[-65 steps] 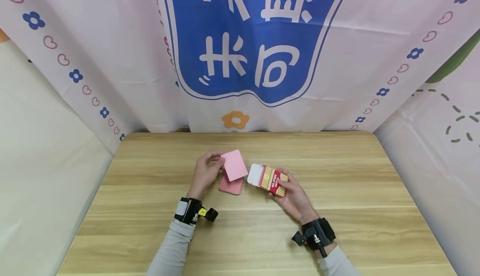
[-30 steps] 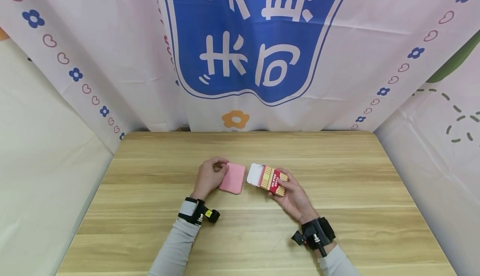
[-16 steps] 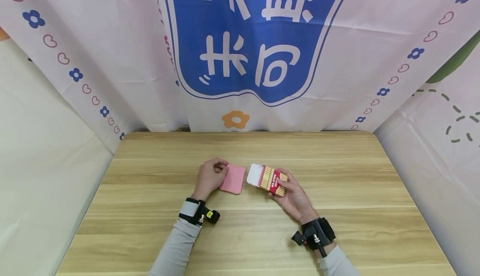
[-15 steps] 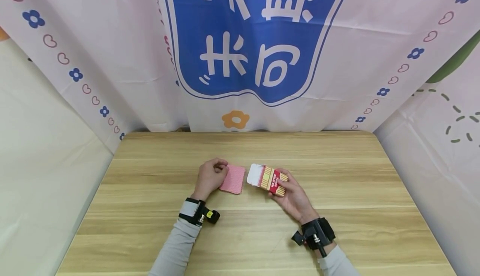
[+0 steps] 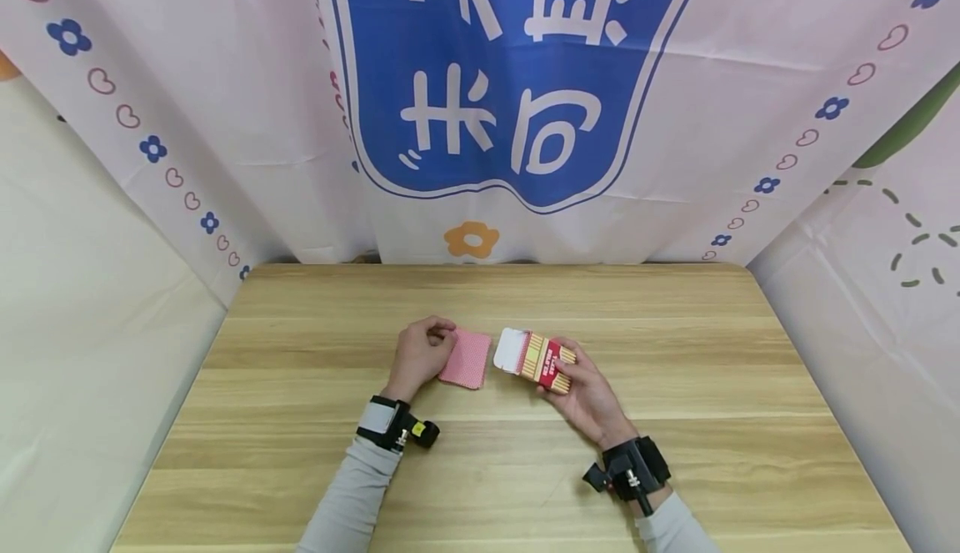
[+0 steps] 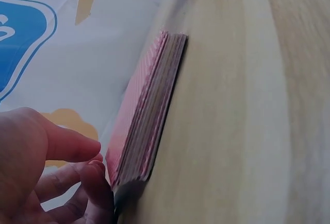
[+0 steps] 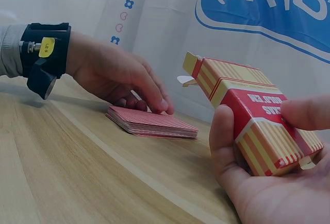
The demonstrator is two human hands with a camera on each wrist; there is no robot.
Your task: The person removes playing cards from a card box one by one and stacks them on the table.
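A pile of pink-backed playing cards [image 5: 467, 359] lies on the table, its layered edge showing in the left wrist view. My left hand [image 5: 420, 357] is at the pile's left corner, thumb and forefinger pinching at its edge with the other fingers curled beside it. How many cards lie between those fingertips is hidden. To the right, my right hand [image 5: 588, 390] grips a striped red and yellow card box [image 5: 546, 363] above the table. The box's white flap [image 5: 511, 349] stands open towards the pile. Pink cards show just inside its mouth.
The wooden table [image 5: 480, 486] carries the pile near its middle. A white cloth with a blue printed sign [image 5: 487, 77] hangs behind the far edge. Pale cloth walls [image 5: 90, 328] stand at both sides. Each wrist wears a black strapped camera [image 5: 636, 465].
The pink cards that my left hand held up 2.2 seconds ago came down onto the pile. Over the last second, neither hand visibly moved. The box stays in my right hand.
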